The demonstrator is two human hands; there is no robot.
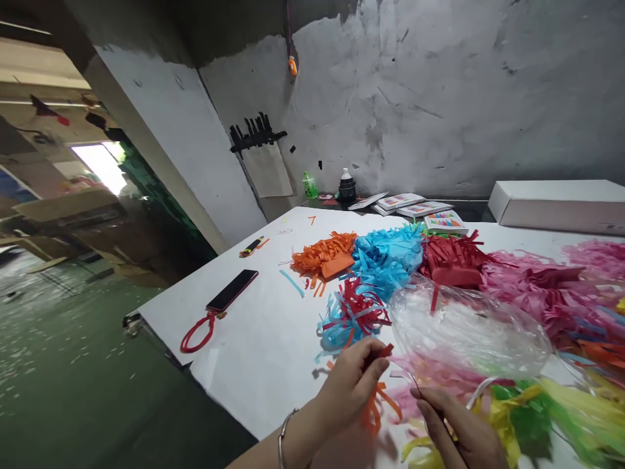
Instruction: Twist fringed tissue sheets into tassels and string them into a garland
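right hand (459, 423) pinches a thin strand (415, 384), slanting toward eleven o'clock; left hand (346, 384), at its ten o'clock, grips a red strip (385, 351); beyond, at the left's twelve, lies a red-and-blue tassel (359, 312).

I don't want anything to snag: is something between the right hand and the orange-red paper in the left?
Nothing solid visible stands between the right hand and the orange-red paper in the left hand. Only the thin strand in the right fingers reaches into the gap; pink strips lie below, clear plastic just beyond.
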